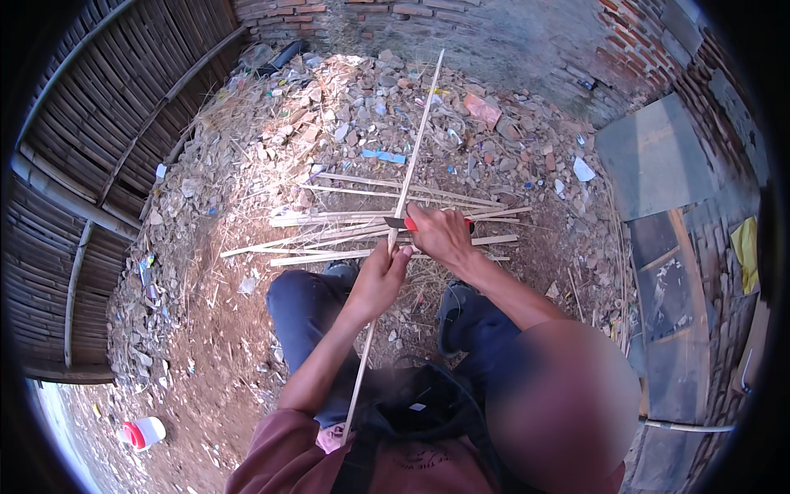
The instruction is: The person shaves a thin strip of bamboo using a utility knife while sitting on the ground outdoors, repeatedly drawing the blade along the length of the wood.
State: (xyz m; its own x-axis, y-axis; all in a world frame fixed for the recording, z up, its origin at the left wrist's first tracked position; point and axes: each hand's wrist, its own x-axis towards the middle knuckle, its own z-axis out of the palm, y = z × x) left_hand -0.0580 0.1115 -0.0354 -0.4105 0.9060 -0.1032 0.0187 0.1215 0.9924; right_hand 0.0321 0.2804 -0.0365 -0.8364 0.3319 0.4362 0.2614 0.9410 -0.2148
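Note:
A long pale strip, bamboo by its look [421,132], runs from my lap up past both hands toward the far wall. My left hand [381,276] is closed around it below its middle. Just above, my right hand [440,237] grips a red utility knife [411,223]. The knife's dark blade lies across the strip, touching it or very close; I cannot tell which. Under and beyond my hands, several similar pale strips [313,258] lie crosswise on the ground in a loose pile.
Rubble and litter [362,107] cover the ground up to a brick wall [527,41]. A slatted bamboo wall [90,99] stands at left. Grey panels [658,152] lean at right. A white tub with a red part [143,433] rests at lower left.

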